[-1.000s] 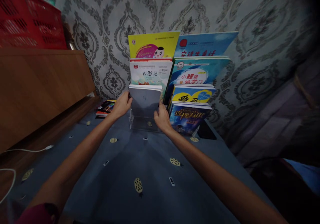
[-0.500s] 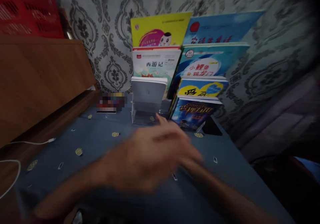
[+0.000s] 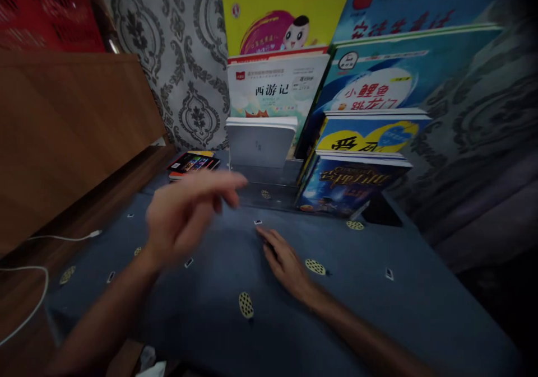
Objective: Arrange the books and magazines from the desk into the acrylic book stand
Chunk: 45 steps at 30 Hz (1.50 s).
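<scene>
My left hand (image 3: pixel 189 212) is raised over the table, slightly blurred, fingers stretched to the right and somewhat bent; nothing shows in it. On the tablecloth lies my right hand (image 3: pixel 290 262), fingers extended and empty. Beyond the hands stands a clear stand (image 3: pixel 273 194) with books in stepped rows. Its left side holds a grey book (image 3: pixel 260 146) in front, then a white book (image 3: pixel 273 85) and a tall yellow book (image 3: pixel 256 15). On the right are a dark blue book (image 3: pixel 344 184), a yellow-and-blue book (image 3: pixel 374 136), a teal book (image 3: pixel 441 66) and a blue book (image 3: pixel 407 7).
A small pile of books (image 3: pixel 194 162) lies left of the stand, behind my left hand. A black flat object (image 3: pixel 382 212) rests at the stand's right. A wooden cabinet (image 3: pixel 75 136) with a red basket (image 3: pixel 54 13) borders the left, near white cables (image 3: pixel 63 237).
My hands, overlapping in front of the stand before, have come apart: the left moved up and left, the right down onto the tablecloth. The stand appears larger and closer.
</scene>
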Each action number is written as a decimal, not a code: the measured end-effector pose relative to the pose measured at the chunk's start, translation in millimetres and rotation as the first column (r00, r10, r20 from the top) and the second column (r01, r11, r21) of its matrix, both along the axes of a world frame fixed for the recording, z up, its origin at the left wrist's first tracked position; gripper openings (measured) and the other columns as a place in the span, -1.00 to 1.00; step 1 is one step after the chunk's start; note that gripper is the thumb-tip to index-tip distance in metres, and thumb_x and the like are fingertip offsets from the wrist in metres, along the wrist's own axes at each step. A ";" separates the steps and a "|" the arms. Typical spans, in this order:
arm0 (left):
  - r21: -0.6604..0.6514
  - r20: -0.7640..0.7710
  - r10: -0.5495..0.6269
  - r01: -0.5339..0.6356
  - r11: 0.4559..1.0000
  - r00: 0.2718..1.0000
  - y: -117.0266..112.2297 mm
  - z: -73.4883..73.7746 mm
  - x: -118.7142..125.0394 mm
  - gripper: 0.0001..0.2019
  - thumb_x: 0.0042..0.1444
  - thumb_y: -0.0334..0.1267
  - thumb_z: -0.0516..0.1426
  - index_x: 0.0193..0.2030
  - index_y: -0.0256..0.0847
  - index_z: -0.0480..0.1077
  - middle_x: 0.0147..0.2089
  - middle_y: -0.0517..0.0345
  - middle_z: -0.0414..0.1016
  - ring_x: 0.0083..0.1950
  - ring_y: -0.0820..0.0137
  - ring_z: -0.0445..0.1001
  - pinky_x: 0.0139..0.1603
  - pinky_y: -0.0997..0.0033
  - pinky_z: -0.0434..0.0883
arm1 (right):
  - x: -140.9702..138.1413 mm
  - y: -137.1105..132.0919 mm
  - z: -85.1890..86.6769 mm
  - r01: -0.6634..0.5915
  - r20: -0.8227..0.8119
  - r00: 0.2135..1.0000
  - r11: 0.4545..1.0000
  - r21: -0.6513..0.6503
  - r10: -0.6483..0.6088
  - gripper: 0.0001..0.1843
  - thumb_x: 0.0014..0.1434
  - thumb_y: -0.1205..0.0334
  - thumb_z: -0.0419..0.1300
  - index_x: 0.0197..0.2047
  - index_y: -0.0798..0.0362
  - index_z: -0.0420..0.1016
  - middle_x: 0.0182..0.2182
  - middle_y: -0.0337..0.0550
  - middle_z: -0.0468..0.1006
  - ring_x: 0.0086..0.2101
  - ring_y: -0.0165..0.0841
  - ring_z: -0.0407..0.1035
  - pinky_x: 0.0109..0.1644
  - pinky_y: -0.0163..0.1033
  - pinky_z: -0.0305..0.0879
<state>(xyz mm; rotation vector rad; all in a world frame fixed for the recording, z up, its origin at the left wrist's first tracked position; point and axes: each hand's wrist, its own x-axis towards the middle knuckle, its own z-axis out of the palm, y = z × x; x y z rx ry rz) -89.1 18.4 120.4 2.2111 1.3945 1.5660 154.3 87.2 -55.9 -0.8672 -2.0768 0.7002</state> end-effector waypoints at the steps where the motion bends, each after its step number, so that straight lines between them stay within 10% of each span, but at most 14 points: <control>1: -0.006 -0.040 0.040 -0.040 0.999 0.998 44.4 1.5 -11.5 -0.68 0.33 -0.32 -0.03 0.08 -0.08 0.47 -0.18 0.12 0.56 -0.18 0.30 0.56 -0.12 0.19 0.57 | 0.1 0.4 1.6 -0.001 0.000 1.000 1.000 -0.003 0.001 -0.50 0.39 0.27 -0.03 0.35 -0.08 0.35 0.21 0.01 0.50 0.20 -0.15 0.41 0.29 0.10 0.38; 2: -0.105 -0.214 0.169 -0.195 0.975 0.962 85.5 -1.7 -22.4 -0.66 0.31 -0.37 -0.05 0.11 -0.16 0.44 -0.09 0.05 0.57 -0.08 0.28 0.57 -0.01 0.18 0.55 | 0.1 0.7 3.3 -0.004 0.002 1.000 1.000 -0.005 0.004 -0.50 0.39 0.28 -0.03 0.35 -0.09 0.35 0.20 0.00 0.51 0.19 -0.15 0.42 0.27 0.10 0.39; 4: -0.249 -0.650 0.332 -0.605 0.757 0.683 149.0 -19.6 -40.9 -0.61 0.31 -0.34 0.00 0.24 -0.33 0.34 0.17 -0.20 0.49 0.18 0.14 0.49 0.20 0.10 0.44 | 0.1 1.1 6.3 0.000 0.005 1.000 1.000 -0.008 0.000 -0.49 0.38 0.31 -0.02 0.34 -0.11 0.36 0.19 -0.02 0.52 0.17 -0.17 0.43 0.25 0.08 0.41; 6: -0.259 -0.736 0.330 -0.697 0.669 0.591 185.4 -45.0 -53.6 -0.47 0.25 -0.24 0.15 0.29 -0.53 0.27 0.30 -0.50 0.34 0.35 -0.13 0.32 0.28 -0.10 0.34 | 0.4 1.3 7.5 0.003 0.011 1.000 1.000 0.001 -0.003 -0.49 0.37 0.33 -0.02 0.33 -0.10 0.37 0.19 -0.02 0.52 0.18 -0.18 0.43 0.25 0.05 0.43; 10: -0.222 -0.811 0.314 -0.757 0.615 0.493 212.6 -83.2 -62.8 -0.37 0.24 -0.19 0.18 0.35 -0.52 0.18 0.36 -0.61 0.23 0.43 -0.22 0.20 0.33 -0.19 0.22 | 1.2 2.2 4.8 0.003 0.032 0.999 1.000 0.012 -0.003 -0.54 0.39 0.31 -0.03 0.28 -0.04 0.42 0.19 0.02 0.52 0.18 -0.19 0.44 0.25 0.01 0.43; 15: -0.190 -0.865 0.256 -0.754 0.629 0.432 222.1 -94.6 -73.6 -0.60 0.28 -0.47 -0.05 0.19 -0.66 0.31 0.12 -0.69 0.43 0.21 -0.12 0.47 0.18 -0.06 0.37 | 1.5 3.7 -0.5 0.015 0.019 1.000 1.000 0.020 -0.015 -0.57 0.39 0.29 -0.02 0.21 -0.05 0.49 0.17 0.05 0.53 0.15 -0.15 0.46 0.22 0.06 0.46; 19: -0.166 -0.890 0.192 -0.687 0.708 0.413 189.4 -99.1 -90.3 -0.57 0.25 -0.54 -0.12 0.19 -0.61 0.34 0.15 -0.60 0.44 0.25 -0.03 0.45 0.23 -0.01 0.37 | 1.4 3.7 0.4 -0.003 0.009 1.000 1.000 0.001 0.003 -0.59 0.36 0.33 0.00 0.16 -0.06 0.53 0.16 0.03 0.53 0.13 -0.14 0.48 0.20 0.07 0.47; 27: -0.205 -0.900 0.049 -0.520 0.829 0.433 44.8 -134.5 -112.9 -0.42 0.25 -0.53 -0.15 0.41 -0.40 0.17 0.44 -0.34 0.22 0.49 0.11 0.18 0.41 0.07 0.27 | -0.9 4.0 6.9 -0.030 -0.001 1.000 1.000 -0.003 0.030 -0.61 0.33 0.36 0.00 0.07 0.01 0.58 0.11 0.08 0.55 0.10 -0.16 0.49 0.19 0.06 0.45; 34: -0.247 -0.882 -0.113 -0.245 0.938 0.458 -53.8 -137.7 -81.5 -0.34 0.27 -0.57 -0.12 0.51 -0.31 -0.06 0.51 -0.24 0.08 0.57 0.15 -0.11 0.48 0.02 0.20 | -2.7 4.0 9.4 -0.041 -0.008 0.999 0.999 0.003 0.041 -0.60 0.32 0.39 0.01 0.06 -0.02 0.59 0.09 0.05 0.56 0.06 -0.17 0.51 0.15 0.05 0.45; 45: -0.462 -0.706 -0.431 0.094 0.882 0.562 -69.6 -123.4 5.0 -0.35 0.28 -0.51 0.02 0.50 -0.30 -0.02 0.55 -0.22 -0.03 0.59 0.14 -0.18 0.51 0.01 0.16 | 3.9 -12.5 22.5 0.008 0.218 0.975 0.982 0.188 -0.050 -0.59 0.32 0.37 0.02 0.11 -0.01 0.57 0.05 0.05 0.61 0.09 -0.07 0.44 0.20 0.21 0.30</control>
